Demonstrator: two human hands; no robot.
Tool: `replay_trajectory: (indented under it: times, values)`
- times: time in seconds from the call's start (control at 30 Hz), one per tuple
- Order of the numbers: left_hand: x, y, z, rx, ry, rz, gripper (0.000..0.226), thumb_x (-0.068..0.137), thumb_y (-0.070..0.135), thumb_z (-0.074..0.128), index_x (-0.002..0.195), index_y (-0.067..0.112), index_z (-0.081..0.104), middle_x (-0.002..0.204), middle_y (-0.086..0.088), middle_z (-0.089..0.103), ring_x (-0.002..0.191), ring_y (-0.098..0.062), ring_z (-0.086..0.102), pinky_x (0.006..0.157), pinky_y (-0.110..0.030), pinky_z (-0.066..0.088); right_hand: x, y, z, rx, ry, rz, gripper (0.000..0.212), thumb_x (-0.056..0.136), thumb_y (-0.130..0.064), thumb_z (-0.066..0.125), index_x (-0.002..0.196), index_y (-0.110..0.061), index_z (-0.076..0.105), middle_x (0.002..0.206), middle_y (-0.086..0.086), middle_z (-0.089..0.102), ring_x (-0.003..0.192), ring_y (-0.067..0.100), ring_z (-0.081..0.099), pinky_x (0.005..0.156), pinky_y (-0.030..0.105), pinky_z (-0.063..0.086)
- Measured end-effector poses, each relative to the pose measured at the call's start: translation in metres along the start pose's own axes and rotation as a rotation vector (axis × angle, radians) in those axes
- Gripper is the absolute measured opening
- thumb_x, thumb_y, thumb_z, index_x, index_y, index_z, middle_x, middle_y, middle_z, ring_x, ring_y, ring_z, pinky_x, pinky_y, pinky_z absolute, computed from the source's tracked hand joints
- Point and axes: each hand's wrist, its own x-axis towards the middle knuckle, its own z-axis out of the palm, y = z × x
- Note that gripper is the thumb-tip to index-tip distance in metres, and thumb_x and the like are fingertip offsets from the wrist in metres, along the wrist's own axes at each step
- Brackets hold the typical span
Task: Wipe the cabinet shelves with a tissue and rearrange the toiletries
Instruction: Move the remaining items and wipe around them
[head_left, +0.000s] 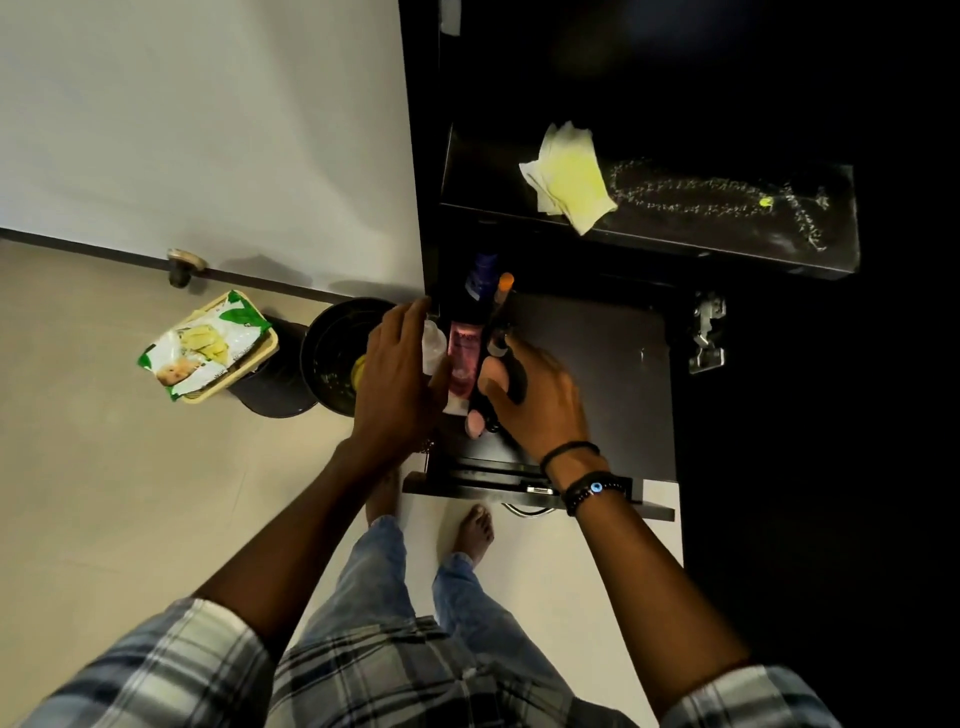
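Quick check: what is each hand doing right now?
Left hand: closed around a clear bottle.
Right hand: closed on a dark object; what it is cannot be told.

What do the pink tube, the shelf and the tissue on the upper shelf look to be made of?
Pink tube: likely soft plastic, glossy, translucent with printed lettering. Shelf: probably laminated board, dark matte, flat with a thin straight edge. Tissue: thin paper, matte, folded in layers, stained yellow.

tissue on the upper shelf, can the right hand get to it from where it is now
Probably yes. The tissue lies loose on the open upper shelf with nothing over it, but the right hand is lower down, its fingers on a dark bottle, so it must let go first.
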Motion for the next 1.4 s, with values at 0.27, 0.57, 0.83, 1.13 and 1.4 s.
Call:
replay_trajectory:
  times: [0.27, 0.57, 0.83, 1.13, 1.4]
  values:
    - [0.010, 0.005, -0.001, 0.041, -0.001, -0.042, 0.038, 0.089, 0.025, 0.059, 0.123, 0.008, 0.052, 0.119, -0.009, 0.056, 0.100, -0.022, 0.057, 0.079, -0.027, 0.045, 0.009, 0.000, 0.011, -0.052, 0.003, 0.036, 0.026, 0.093, -0.032, 0.054, 0.114, -0.018, 0.060, 0.100, 0.005, 0.066, 0.092, 0.022, 0.061, 0.075, 0.023, 0.040]
    - [0.010, 0.038, -0.030, 0.144, -0.033, 0.037, 0.033, 0.083, 0.013, 0.065, 0.114, 0.005, 0.059, 0.112, -0.011, 0.061, 0.095, -0.025, 0.060, 0.081, -0.032, 0.049, 0.000, 0.005, 0.000, 0.090, 0.099, 0.041, 0.022, 0.093, -0.027, 0.056, 0.108, -0.013, 0.063, 0.103, 0.007, 0.068, 0.091, 0.020, 0.064, 0.080, 0.024, 0.050]
    - [0.015, 0.119, -0.015, 0.077, -0.106, 0.200, 0.031, 0.084, 0.022, 0.065, 0.113, 0.011, 0.061, 0.113, -0.011, 0.062, 0.090, -0.030, 0.064, 0.076, -0.042, 0.053, -0.022, 0.050, -0.061, 0.037, 0.419, 0.199, 0.013, 0.092, -0.026, 0.061, 0.089, -0.014, 0.066, 0.079, 0.011, 0.069, 0.072, 0.031, 0.066, 0.066, 0.039, 0.056]
    - [0.066, 0.172, 0.089, 0.154, -0.335, 0.360, 0.019, 0.084, 0.009, 0.058, 0.102, 0.012, 0.059, 0.108, -0.010, 0.061, 0.101, -0.030, 0.060, 0.076, -0.036, 0.042, -0.024, 0.109, -0.096, -0.223, 0.308, 0.379, 0.021, 0.084, 0.004, 0.052, 0.096, -0.008, 0.064, 0.091, 0.018, 0.066, 0.087, 0.038, 0.064, 0.075, 0.040, 0.052]
    - [0.082, 0.190, 0.130, 0.144, -0.408, 0.347, 0.018, 0.079, 0.000, 0.059, 0.094, 0.009, 0.058, 0.105, -0.010, 0.062, 0.099, -0.032, 0.058, 0.075, -0.033, 0.038, -0.017, 0.119, -0.092, -0.187, 0.296, 0.402, 0.025, 0.081, 0.004, 0.056, 0.105, -0.003, 0.057, 0.101, 0.018, 0.066, 0.096, 0.038, 0.061, 0.082, 0.039, 0.046]
